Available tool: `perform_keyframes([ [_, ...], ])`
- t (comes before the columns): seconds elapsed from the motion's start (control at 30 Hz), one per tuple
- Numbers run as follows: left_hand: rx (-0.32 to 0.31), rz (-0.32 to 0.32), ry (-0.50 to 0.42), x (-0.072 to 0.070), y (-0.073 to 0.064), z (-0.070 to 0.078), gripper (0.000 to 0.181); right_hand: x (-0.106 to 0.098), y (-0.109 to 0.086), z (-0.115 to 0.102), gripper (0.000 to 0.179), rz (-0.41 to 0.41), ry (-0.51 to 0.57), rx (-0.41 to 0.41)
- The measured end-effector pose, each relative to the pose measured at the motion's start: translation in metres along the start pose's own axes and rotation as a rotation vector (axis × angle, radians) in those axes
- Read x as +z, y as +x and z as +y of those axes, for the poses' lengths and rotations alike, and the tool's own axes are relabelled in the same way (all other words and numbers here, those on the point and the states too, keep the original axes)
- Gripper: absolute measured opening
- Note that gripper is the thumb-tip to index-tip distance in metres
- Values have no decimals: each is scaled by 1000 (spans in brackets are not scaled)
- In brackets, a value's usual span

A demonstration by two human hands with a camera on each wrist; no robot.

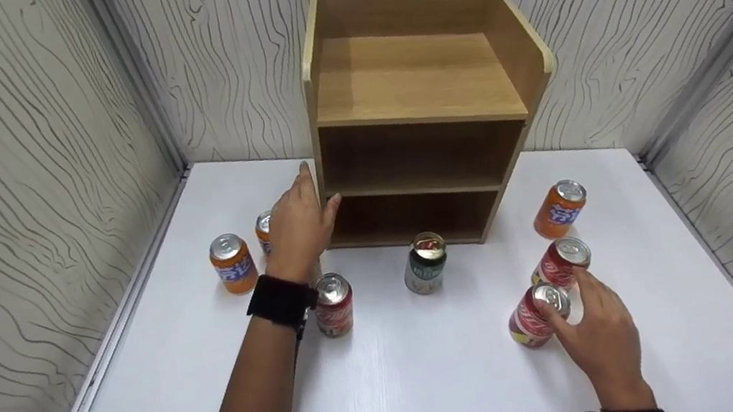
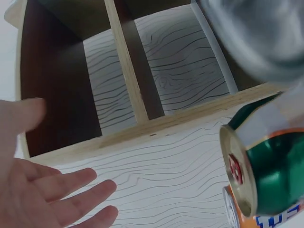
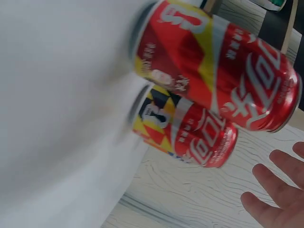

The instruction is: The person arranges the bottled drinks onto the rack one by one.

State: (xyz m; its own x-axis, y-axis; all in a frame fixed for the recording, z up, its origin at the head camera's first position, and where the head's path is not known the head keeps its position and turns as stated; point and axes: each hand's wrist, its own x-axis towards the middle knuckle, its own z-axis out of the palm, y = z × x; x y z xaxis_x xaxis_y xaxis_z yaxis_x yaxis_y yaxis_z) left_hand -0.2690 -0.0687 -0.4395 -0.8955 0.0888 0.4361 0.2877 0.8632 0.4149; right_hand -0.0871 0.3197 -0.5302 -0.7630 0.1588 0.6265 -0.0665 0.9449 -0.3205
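My left hand (image 1: 300,227) reaches beside the left side of a wooden shelf unit (image 1: 416,75), fingers extended and holding nothing. It partly hides an orange can (image 1: 263,227); another orange can (image 1: 235,269) stands to its left. Below the left wrist is a red cola can (image 1: 335,309). In the left wrist view, a green can (image 2: 273,166) and a blurred silver can top (image 2: 270,38) appear right of the fingers. My right hand (image 1: 600,334) hovers loosely spread at the near red cola can (image 1: 529,321); contact is unclear. Behind that can stands another red cola can (image 1: 554,269).
A green-and-white can (image 1: 425,270) stands before the shelf's lower compartment. Farther back on the right is an orange can (image 1: 557,214). Patterned wall panels (image 1: 47,210) enclose the white table (image 1: 422,386) at the back and sides.
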Motion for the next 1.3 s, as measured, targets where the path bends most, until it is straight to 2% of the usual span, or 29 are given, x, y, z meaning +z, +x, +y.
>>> perform_keyframes([
  [0.17, -17, 14, -6, 11, 22, -8, 75, 0, -8, 8, 81, -43, -44, 58],
  [0.3, -61, 16, -50, 16, 36, -9, 72, 2, -5, 11, 81, -62, -64, 84],
  [0.47, -84, 20, -105, 22, 41, -8, 69, 3, -8, 11, 82, -71, -67, 82],
  [0.7, -86, 29, -134, 26, 49, -10, 66, 7, -9, 10, 85, -83, -51, 80],
  [0.87, -105, 33, -142, 24, 54, -10, 64, 9, -13, 8, 87, -88, -43, 74],
  [1.1, -87, 57, -154, 19, 61, -9, 62, 13, -15, 8, 88, -61, -35, 39],
  [1.3, -95, 53, -166, 19, 65, -7, 62, 17, -18, 7, 97, -93, -19, 85],
])
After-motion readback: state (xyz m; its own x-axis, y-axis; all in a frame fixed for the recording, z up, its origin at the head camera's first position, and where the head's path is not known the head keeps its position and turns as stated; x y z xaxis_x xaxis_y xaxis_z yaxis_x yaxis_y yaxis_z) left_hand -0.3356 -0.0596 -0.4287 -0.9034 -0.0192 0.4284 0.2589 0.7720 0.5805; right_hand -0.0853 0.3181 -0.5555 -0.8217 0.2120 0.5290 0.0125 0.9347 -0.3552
